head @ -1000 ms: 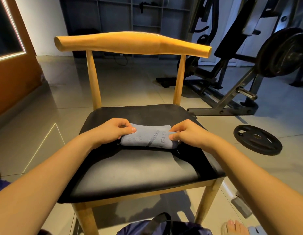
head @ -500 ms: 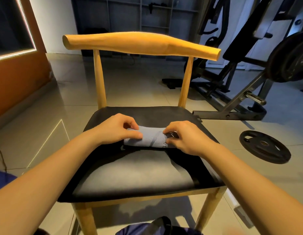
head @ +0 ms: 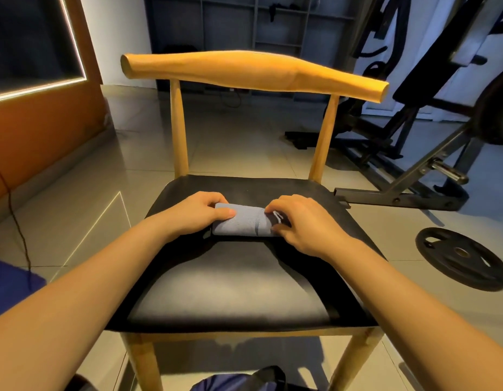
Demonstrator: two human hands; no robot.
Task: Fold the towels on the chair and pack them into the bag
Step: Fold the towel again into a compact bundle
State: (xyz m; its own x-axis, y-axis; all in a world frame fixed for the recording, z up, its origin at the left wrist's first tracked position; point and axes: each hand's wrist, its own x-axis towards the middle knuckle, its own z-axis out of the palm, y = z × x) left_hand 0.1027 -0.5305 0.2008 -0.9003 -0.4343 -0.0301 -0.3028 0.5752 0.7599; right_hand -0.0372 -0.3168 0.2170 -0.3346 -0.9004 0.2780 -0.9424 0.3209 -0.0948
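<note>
One towel: the folded grey towel (head: 246, 221) lies mid-seat on the wooden chair (head: 253, 74), compact for packing.
Left hand (head: 196, 214): fingers and thumb curled round its left end, holding the fold.
Right hand (head: 304, 224): pinches the right end, by the loop.
Bag (head: 230, 383): on the floor just before the chair.

Looks like a home gym, or a small private one. Weight plate (head: 463, 259) flat on the glossy tile floor (head: 239, 142) at right. Behind it, a steel rack (head: 385, 196) with a chrome bar stub (head: 448, 172), plus a second plate (head: 497, 117) half cut off at the edge. Black pad (head: 430, 66) slanting above that. Dark shelving (head: 244, 21) across the back wall, orange panel (head: 41, 131) with a glowing light strip (head: 39, 88) at left. Plain wooden chair (head: 253, 73) in the middle, so more house than commercial club.
</note>
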